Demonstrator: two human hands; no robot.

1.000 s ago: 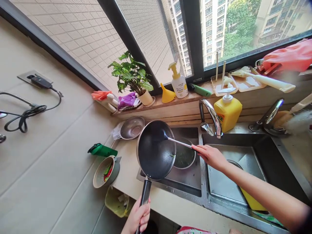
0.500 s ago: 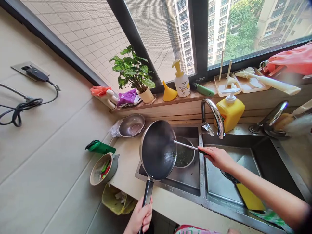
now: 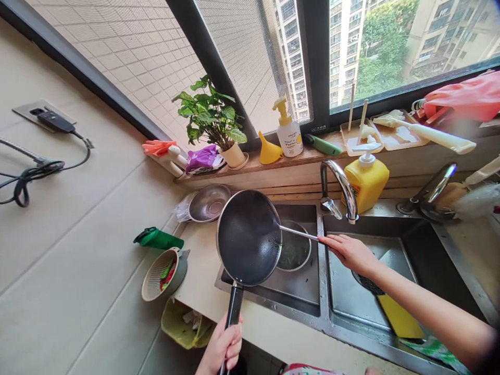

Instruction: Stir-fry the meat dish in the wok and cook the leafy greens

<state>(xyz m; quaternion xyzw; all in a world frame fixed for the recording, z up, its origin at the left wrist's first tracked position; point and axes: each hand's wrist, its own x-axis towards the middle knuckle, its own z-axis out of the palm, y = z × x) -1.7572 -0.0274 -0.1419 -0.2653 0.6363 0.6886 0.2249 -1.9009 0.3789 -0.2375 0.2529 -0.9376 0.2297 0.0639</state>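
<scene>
My left hand (image 3: 223, 344) is wrapped round the black handle of a dark wok (image 3: 248, 237). The wok is tilted over the left edge of the left sink basin (image 3: 304, 291), its inside facing me. In my right hand (image 3: 346, 250) is the dark end of a long metal utensil (image 3: 297, 232). Its far end reaches the wok's right rim, where a few green bits cling; the tip's shape is unclear. Below and right of the wok, a round strainer (image 3: 294, 252) with green bits sits in the left basin.
A faucet (image 3: 344, 187) arches between the basins. A yellow bottle (image 3: 366, 179) stands behind. Left are a metal bowl (image 3: 210, 203), a colander (image 3: 160, 276) with peppers and a green bottle (image 3: 158, 238). The right basin (image 3: 367, 307) holds a yellow cloth (image 3: 400, 316).
The wok has shifted slightly left and turned its inside more toward me. My left hand moved slightly left with it. My right hand stays nearly in place.
</scene>
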